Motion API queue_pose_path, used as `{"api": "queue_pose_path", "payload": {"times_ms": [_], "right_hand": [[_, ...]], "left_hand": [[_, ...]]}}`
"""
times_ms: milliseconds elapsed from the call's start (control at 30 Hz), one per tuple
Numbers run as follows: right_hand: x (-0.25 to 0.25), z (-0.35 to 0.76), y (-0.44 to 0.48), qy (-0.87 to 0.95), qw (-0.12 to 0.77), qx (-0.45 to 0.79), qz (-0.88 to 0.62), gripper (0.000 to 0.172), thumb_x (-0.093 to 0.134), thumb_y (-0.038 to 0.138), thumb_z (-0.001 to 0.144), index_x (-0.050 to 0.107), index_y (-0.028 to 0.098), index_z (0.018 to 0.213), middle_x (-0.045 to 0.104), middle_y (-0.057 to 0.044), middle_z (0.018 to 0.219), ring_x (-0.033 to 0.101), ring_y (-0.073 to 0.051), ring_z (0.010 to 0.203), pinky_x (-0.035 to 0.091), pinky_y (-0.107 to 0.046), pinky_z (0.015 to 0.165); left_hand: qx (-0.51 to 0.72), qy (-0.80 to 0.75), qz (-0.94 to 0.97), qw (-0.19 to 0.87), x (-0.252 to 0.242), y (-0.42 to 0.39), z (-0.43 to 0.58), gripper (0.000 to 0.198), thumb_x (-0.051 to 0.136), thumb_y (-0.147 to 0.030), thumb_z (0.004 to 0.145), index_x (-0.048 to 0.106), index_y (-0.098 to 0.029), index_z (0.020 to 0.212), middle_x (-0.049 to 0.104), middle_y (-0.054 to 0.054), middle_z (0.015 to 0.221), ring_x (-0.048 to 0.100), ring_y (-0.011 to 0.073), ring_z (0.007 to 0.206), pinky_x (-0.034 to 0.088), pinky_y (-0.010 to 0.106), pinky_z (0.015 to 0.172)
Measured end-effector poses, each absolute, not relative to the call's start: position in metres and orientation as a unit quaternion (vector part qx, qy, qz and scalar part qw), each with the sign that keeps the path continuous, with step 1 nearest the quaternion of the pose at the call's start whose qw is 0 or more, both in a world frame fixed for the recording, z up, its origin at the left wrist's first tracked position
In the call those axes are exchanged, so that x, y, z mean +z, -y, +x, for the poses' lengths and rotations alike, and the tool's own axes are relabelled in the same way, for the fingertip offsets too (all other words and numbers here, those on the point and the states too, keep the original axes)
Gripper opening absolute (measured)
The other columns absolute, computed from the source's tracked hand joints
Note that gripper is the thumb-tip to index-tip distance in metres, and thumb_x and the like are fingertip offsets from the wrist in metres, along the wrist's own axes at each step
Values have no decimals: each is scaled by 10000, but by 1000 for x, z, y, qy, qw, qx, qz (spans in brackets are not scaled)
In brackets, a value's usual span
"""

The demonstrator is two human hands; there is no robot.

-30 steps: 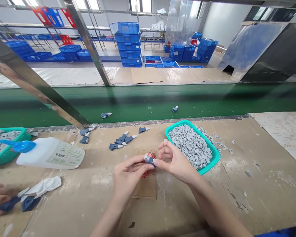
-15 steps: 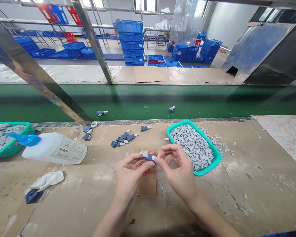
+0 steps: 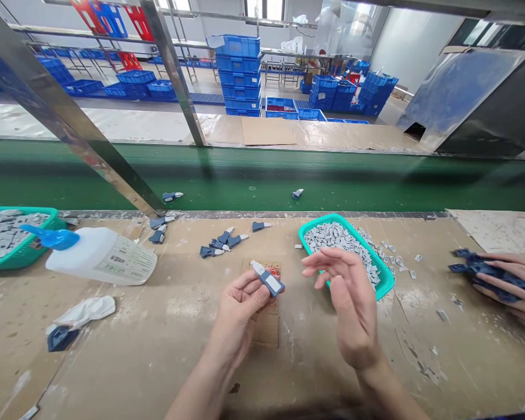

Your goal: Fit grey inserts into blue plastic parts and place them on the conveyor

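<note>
My left hand [image 3: 240, 309] pinches a small blue part with a grey plate on it [image 3: 268, 279], held over a brown card with a red spot [image 3: 272, 272]. My right hand [image 3: 347, 291] hovers just to its right, fingers spread and empty, above the near edge of a teal tray [image 3: 382, 287] heaped with small grey pieces [image 3: 339, 238]. Several finished blue-and-grey parts [image 3: 221, 242] lie on the bench beyond my left hand.
A white glue bottle with a blue nozzle [image 3: 96, 256] lies at left beside another teal tray [image 3: 17, 256]. A white rag [image 3: 81, 312] lies near the front left. Another person's hand [image 3: 505, 283] holds blue parts at right. Two parts [image 3: 296, 193] ride the green conveyor [image 3: 376, 181].
My right hand has let go of the part and drawn back to the right with fingers open. Another person's hand with blue parts has come in at the right edge.
</note>
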State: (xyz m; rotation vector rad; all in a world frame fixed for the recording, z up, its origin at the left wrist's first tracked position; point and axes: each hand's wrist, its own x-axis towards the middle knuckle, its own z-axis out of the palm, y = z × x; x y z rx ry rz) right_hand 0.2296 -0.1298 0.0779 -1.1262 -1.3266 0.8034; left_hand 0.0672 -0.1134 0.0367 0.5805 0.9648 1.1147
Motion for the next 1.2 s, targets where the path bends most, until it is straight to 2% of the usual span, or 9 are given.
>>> {"api": "queue_pose_path", "payload": {"times_ms": [100, 267, 400, 467, 633, 733, 900, 1067, 1200], "right_hand": [[74, 250, 121, 575, 522, 259, -574, 233, 457, 363, 897, 546, 250, 1080, 616, -81, 1079, 582, -238, 955, 475, -380, 769], [39, 303, 104, 614, 259, 86, -740, 333, 507, 433, 845, 610, 231, 1088, 637, -100, 1067, 474, -328, 1080, 394, -459, 878], [5, 331, 97, 618, 114, 43, -777, 335, 529, 400, 820, 664, 202, 1055, 593, -140, 1081, 503, -334, 970, 404, -436, 802], [-4, 335, 94, 615, 97, 28, -782, 301, 538, 387, 811, 687, 204, 999, 586, -142, 1061, 521, -315, 908, 405, -418, 771], [-8, 334, 85, 658, 83, 57, -746, 250, 478, 353, 847, 682, 211, 819, 645, -85, 766, 554, -257, 750, 387, -404, 758], [-7, 332, 83, 665, 90, 67, -739, 253, 470, 351, 849, 674, 212, 794, 674, -85, 774, 560, -268, 773, 390, -400, 753], [-1, 328, 87, 612, 134, 93, -774, 250, 459, 330, 838, 678, 219, 886, 707, -67, 862, 593, -278, 839, 421, -344, 652], [-3, 326, 84, 617, 151, 128, -762, 317, 493, 377, 831, 663, 184, 1017, 702, -87, 932, 624, -264, 867, 449, -327, 663], [-7, 323, 76, 631, 138, 156, -748, 312, 509, 368, 831, 657, 218, 1061, 691, -74, 903, 629, -249, 790, 444, -317, 619]], "left_hand": [[501, -398, 249, 727, 37, 114, 65, 247, 731, -245, 720, 709, -195, 961, 734, 55, 928, 690, 149, 808, 522, 179, 715], [472, -391, 251, 750, 46, 113, 63, 308, 679, -247, 774, 680, -191, 1077, 694, 79, 1088, 660, 182, 973, 527, 161, 729], [463, -400, 256, 749, 51, 112, 63, 364, 660, -253, 785, 654, -168, 1139, 661, 115, 1168, 623, 233, 1068, 530, 204, 795], [464, -401, 263, 745, 51, 112, 62, 377, 642, -254, 798, 640, -159, 1163, 656, 128, 1174, 613, 251, 1084, 520, 242, 847], [483, -418, 278, 718, 50, 110, 59, 402, 621, -255, 812, 612, -144, 1198, 665, 144, 1153, 620, 264, 1071, 499, 302, 906], [487, -453, 293, 687, 49, 107, 54, 467, 657, -269, 780, 588, -131, 1221, 680, 148, 1118, 631, 263, 1051, 502, 317, 903], [477, -494, 350, 637, 46, 98, 45, 496, 678, -297, 758, 581, -134, 1216, 680, 141, 1122, 624, 266, 1063, 497, 352, 916], [474, -531, 400, 578, 40, 89, 42, 487, 698, -321, 728, 600, -131, 1166, 678, 138, 1123, 633, 260, 1047, 479, 372, 944], [457, -544, 495, 500, 28, 66, 27, 435, 649, -350, 761, 604, -128, 1132, 695, 141, 1065, 656, 241, 992, 495, 358, 918]]}}
